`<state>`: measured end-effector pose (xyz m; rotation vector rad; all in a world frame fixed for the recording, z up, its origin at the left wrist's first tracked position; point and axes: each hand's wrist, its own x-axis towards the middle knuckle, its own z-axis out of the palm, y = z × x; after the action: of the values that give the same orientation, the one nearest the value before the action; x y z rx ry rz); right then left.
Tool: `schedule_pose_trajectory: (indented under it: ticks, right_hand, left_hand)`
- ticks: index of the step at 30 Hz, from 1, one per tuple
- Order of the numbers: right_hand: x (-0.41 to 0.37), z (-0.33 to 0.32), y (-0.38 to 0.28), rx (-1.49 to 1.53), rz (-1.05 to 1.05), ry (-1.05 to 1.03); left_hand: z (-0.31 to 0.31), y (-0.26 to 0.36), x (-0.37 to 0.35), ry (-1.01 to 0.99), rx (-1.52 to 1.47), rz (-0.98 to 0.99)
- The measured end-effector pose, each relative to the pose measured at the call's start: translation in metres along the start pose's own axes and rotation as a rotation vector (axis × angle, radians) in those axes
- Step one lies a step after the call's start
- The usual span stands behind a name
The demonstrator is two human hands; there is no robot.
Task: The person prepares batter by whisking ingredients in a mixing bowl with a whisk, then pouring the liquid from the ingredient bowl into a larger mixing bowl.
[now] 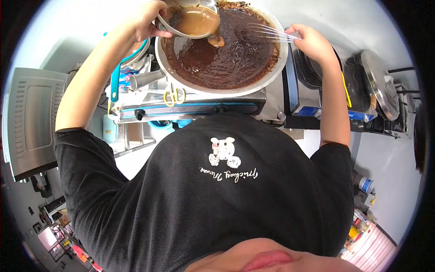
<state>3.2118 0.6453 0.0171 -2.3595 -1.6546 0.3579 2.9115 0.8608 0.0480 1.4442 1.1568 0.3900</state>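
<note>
My left hand [152, 20] grips a metal bowl [213, 8] by its left side. The bowl is tilted over a wide pan [282, 56], and light brown liquid [195, 21] runs from its lip. Where the stream lands, a pale patch [216, 41] shows on the dark brown sauce [213, 70]. In my right hand [312, 43] is the handle of a wire whisk [272, 34]. Its wires reach over the right side of the pan, their far ends in the sauce.
The pan sits on a stove [199, 108]. Yellow-handled scissors [174, 96], a metal cup [147, 80] and a turquoise-handled pan [115, 84] lie to its left. Rightward are a second stove [312, 111] and a metal lid [380, 81]. A steel oven-like box [36, 122] stands far left.
</note>
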Motion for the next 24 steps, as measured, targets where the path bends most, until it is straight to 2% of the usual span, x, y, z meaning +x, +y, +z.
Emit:
schedule_pose_trajectory:
  ticks: [4,6,8,10,12,14,18,20,22,24]
  right_hand:
    - [0.020,0.012,-0.008,0.007,-0.134,0.047]
    - [0.029,0.022,-0.030,-0.031,-0.255,0.026]
    - [0.039,0.043,-0.049,-0.085,-0.192,-0.007]
    - [0.051,0.069,-0.050,-0.146,-0.215,-0.052]
    - [0.059,0.066,-0.048,-0.215,-0.240,-0.193]
    - [0.071,0.043,-0.044,-0.277,-0.246,-0.215]
    - [0.084,0.052,-0.051,-0.359,-0.201,-0.019]
    - [0.070,0.077,-0.059,-0.258,-0.235,-0.004]
    - [0.053,0.070,-0.064,-0.257,-0.307,-0.122]
    - [0.065,0.055,-0.045,-0.304,-0.291,-0.225]
  left_hand:
    - [-0.012,-0.004,-0.001,-0.084,-0.191,-0.007]
    - [-0.024,-0.009,0.003,-0.168,-0.318,-0.138]
    - [-0.030,-0.013,-0.002,-0.188,-0.384,-0.105]
    - [-0.034,-0.016,-0.011,-0.172,-0.472,-0.090]
    - [-0.042,-0.013,-0.021,-0.148,-0.489,-0.129]
    - [-0.054,-0.019,-0.026,-0.149,-0.569,-0.197]
    - [-0.071,-0.026,-0.042,-0.128,-0.607,-0.131]
    - [-0.080,-0.031,-0.043,-0.127,-0.633,-0.143]
    - [-0.085,-0.033,-0.050,-0.098,-0.621,-0.100]
    - [-0.088,-0.034,-0.055,-0.084,-0.632,-0.098]
